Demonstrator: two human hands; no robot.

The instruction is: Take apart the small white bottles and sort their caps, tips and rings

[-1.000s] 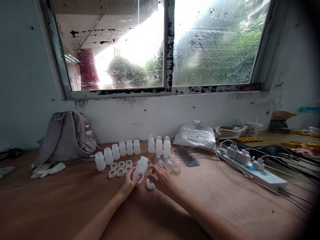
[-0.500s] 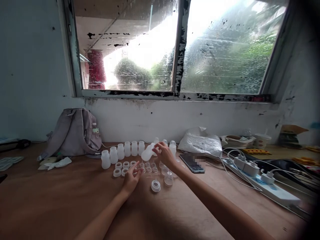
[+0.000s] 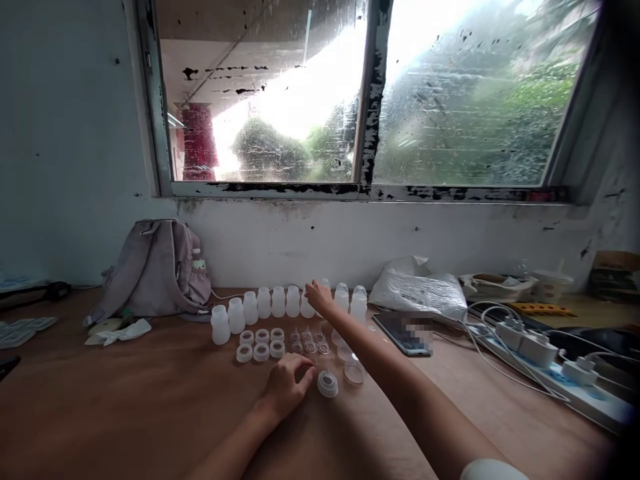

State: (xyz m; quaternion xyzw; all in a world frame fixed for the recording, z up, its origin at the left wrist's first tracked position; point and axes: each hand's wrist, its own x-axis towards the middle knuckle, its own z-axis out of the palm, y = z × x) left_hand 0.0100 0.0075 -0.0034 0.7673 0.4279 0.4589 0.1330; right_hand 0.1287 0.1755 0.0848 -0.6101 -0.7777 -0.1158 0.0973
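My right hand [image 3: 319,297] reaches to the back row, its fingers closed at the top of an upright frosted bottle [image 3: 307,305]. To its left stand several similar bottles [image 3: 264,303]; capped bottles [image 3: 359,303] are to its right. Nearer the front, my left hand [image 3: 291,383] hovers low with thumb and forefinger apart, left of a white ring with a clear nipple [image 3: 327,384]. Behind that hand lie white collar rings [image 3: 261,352] and clear nipples [image 3: 310,347]. Transparent domed caps [image 3: 354,373] sit partly beneath my right forearm.
A grey backpack [image 3: 155,270] and crumpled tissue [image 3: 127,331] are on the left. To the right lie a phone [image 3: 400,332], a silvery plastic bag [image 3: 420,290] and a white power strip [image 3: 595,393] with cables. A windowed wall rises behind the table.
The bottle in my right hand has gone from tilted to upright in the back row. My left hand has come off the rings, nearer the front and right. The camera view has shifted slightly.
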